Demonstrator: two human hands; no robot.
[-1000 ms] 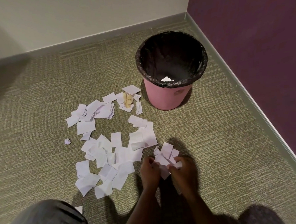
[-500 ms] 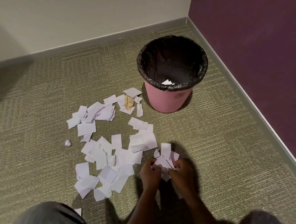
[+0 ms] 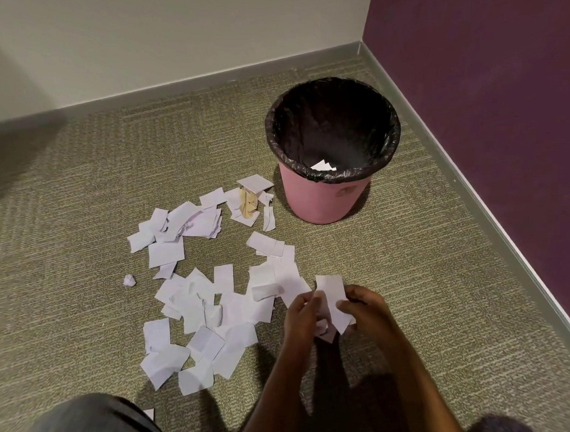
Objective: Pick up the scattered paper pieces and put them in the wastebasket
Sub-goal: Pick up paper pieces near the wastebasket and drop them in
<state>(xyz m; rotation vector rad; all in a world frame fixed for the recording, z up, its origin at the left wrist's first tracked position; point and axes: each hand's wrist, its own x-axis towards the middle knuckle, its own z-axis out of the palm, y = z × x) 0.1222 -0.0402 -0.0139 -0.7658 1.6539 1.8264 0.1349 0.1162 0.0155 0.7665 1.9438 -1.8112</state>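
A pink wastebasket [image 3: 322,200] with a black liner stands on the carpet near the room's corner, a white scrap [image 3: 322,165] lying inside it. Several white paper pieces [image 3: 199,306] are scattered on the carpet to its left and front. My left hand [image 3: 298,314] and my right hand [image 3: 361,306] are close together above the floor, both closed on a bunch of white paper pieces [image 3: 330,296] held between them, in front of the basket.
A small crumpled paper ball [image 3: 129,280] lies apart at the left. A tan scrap [image 3: 248,203] sits among papers beside the basket. A purple wall [image 3: 485,89] and a grey baseboard [image 3: 475,212] run along the right. My knee [image 3: 86,427] is at the bottom left.
Both hands have gathered the loose pieces into a tighter bunch and lifted it slightly off the carpet. The camera view has tilted a little upward.
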